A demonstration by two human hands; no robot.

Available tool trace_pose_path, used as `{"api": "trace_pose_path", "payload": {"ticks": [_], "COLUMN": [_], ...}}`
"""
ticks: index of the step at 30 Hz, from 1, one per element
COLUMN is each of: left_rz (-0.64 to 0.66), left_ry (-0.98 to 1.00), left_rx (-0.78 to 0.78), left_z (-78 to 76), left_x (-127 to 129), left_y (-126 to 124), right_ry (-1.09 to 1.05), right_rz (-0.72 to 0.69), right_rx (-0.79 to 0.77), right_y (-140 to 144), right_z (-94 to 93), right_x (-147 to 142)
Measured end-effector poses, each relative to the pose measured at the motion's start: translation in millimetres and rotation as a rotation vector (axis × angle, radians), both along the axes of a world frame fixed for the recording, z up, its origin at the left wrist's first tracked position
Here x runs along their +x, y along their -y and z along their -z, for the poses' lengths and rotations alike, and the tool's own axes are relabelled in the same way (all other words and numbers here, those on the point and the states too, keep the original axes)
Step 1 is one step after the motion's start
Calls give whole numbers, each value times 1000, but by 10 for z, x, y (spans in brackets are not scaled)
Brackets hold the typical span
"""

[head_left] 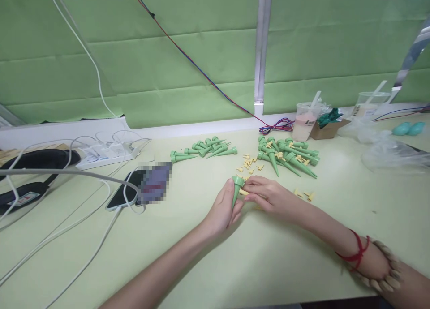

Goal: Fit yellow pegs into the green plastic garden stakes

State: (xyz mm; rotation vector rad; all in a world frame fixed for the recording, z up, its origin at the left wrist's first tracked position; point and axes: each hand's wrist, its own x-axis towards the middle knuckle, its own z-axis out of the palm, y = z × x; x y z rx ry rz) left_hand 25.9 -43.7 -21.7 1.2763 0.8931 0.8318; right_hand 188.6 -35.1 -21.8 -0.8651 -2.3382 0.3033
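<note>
Both hands (pixel 247 201) on green spike (pixel 237 189)

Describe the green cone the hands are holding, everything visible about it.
The green cone is a slim plastic-looking spike with a wider collared cap at its top and a taper to a point below. It stands nearly upright, cap up, just above the table. The left hand grips its lower part; the right hand meets it at the cap's side with a small yellow piece.
</note>
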Motion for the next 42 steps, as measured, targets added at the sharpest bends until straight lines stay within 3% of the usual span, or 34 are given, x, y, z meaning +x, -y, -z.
{"api": "trace_pose_path", "payload": {"ticks": [4, 9, 15, 19, 24, 31, 34, 37, 39, 42], "left_rz": [-80, -93, -54, -65, -33, -60, -180, -348, -386, -361], "left_ry": [-5, -41, -317, -436, -358, -223, -105, -56, -15, 52], "left_rx": [88, 210, 464, 528, 562, 528, 399, 229, 125, 7], "left_z": [36, 59, 6, 12, 48, 80, 47, 8, -5, -4], "left_x": [24, -3, -64, -91, -98, -58, -5, 16, 4, -23], "left_y": [12, 1, -22, -21, -11, 12, 22, -16, -57, -94], "right_ry": [-75, -190, -222, -324, -475, -511, -477, -394, -266, -140], "right_rz": [-7, -7, 38, -12, -116, -140, 19, 377, 591, 664], "right_rx": [-111, -281, -394, -546, -815, -902, -805, -363, -76, -12], "right_y": [35, 76, 89, 97, 75, 58, 10, -97, -180, -288], "right_z": [-5, -47, -64, -62, -38, -27, -76, -114, -104, -19], "right_x": [-61, -82, -85, -99, -111, -122, -51, 100, 211, 332]}}
